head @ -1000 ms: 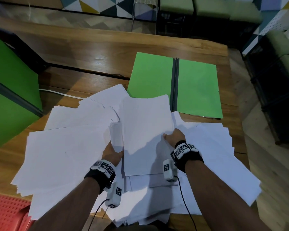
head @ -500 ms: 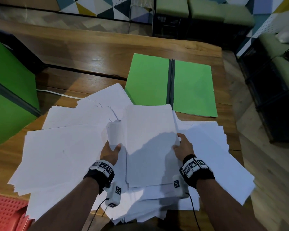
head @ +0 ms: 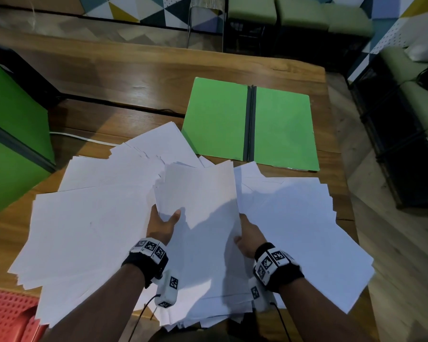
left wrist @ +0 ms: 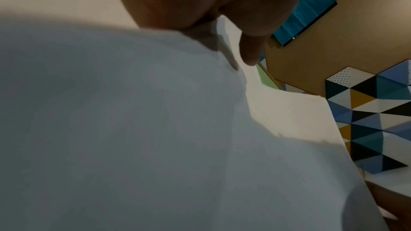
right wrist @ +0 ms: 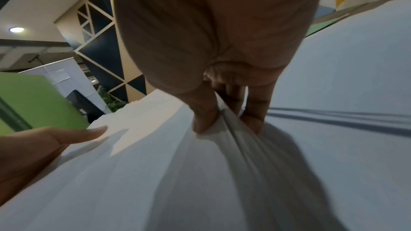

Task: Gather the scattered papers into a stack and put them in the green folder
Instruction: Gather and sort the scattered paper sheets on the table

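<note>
A small stack of white papers point(head: 200, 213) is lifted above the heap in front of me. My left hand point(head: 162, 224) holds its left edge, thumb on top. On the right edge my right hand point(head: 248, 236) pinches it; in the right wrist view its thumb and fingers point(right wrist: 253, 117) clamp the stack point(right wrist: 177, 164). The left wrist view is mostly filled by the paper point(left wrist: 155, 129) under my left hand point(left wrist: 249, 52). Several loose white sheets point(head: 89, 223) fan out over the wooden table point(head: 134, 82). The green folder point(head: 252, 124) lies open and flat beyond the papers.
A large green panel point(head: 8, 134) stands at the table's left. A red perforated surface point(head: 8, 314) sits at the near left corner. A white cable point(head: 82, 137) runs along the table by the panel. The table's right edge drops to the floor; benches stand beyond.
The held stack has risen off the heap. My right hand slid from on top of the sheets out to the stack's right edge and took hold of it. The left hand keeps its grip.
</note>
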`<state>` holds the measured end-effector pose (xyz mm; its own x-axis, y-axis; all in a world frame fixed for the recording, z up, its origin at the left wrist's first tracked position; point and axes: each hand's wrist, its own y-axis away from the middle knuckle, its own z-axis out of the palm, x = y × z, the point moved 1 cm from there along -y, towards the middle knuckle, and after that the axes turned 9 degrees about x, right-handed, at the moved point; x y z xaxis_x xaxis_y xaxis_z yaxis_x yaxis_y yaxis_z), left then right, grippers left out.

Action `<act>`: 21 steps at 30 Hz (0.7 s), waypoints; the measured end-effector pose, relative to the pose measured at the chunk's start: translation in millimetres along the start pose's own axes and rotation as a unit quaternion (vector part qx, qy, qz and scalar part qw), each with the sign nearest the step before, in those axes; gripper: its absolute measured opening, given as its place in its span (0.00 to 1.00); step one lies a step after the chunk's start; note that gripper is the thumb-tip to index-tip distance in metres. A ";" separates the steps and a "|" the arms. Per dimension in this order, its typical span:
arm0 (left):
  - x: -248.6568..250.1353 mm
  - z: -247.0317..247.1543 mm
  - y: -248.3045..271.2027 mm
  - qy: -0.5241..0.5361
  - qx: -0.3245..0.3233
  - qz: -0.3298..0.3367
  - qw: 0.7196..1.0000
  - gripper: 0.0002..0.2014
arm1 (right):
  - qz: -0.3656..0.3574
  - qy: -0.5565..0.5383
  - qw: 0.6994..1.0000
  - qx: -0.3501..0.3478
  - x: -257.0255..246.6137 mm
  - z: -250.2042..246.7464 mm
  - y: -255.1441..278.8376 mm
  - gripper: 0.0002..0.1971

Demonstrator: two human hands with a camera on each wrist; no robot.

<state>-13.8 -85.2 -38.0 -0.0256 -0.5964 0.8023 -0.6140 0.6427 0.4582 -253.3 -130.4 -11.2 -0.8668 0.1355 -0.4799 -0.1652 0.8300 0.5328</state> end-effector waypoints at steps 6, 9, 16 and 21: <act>19.6 0.2 -9.9 0.035 -0.002 0.028 0.999 0.41 | -0.004 0.042 0.998 -0.036 5.0 -12.9 -14.2 0.55; 38.0 1.7 -16.9 0.054 0.010 0.035 0.998 0.43 | 0.002 0.004 1.000 -0.007 -1.2 -15.7 -22.9 0.60; 62.0 6.6 -51.6 0.057 0.034 0.061 0.996 0.32 | -0.008 -0.010 0.999 0.039 1.3 -14.6 -43.9 0.47; 64.5 8.8 -74.4 0.022 0.041 0.077 0.996 0.20 | -0.003 -0.064 0.997 0.030 12.9 -17.4 -45.4 0.45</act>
<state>23.3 -175.6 -23.8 -0.0909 -0.4720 0.8769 -0.6684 0.6816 0.2976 -265.2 -175.8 -29.4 -0.7977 0.1961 -0.5703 -0.1381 0.8611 0.4893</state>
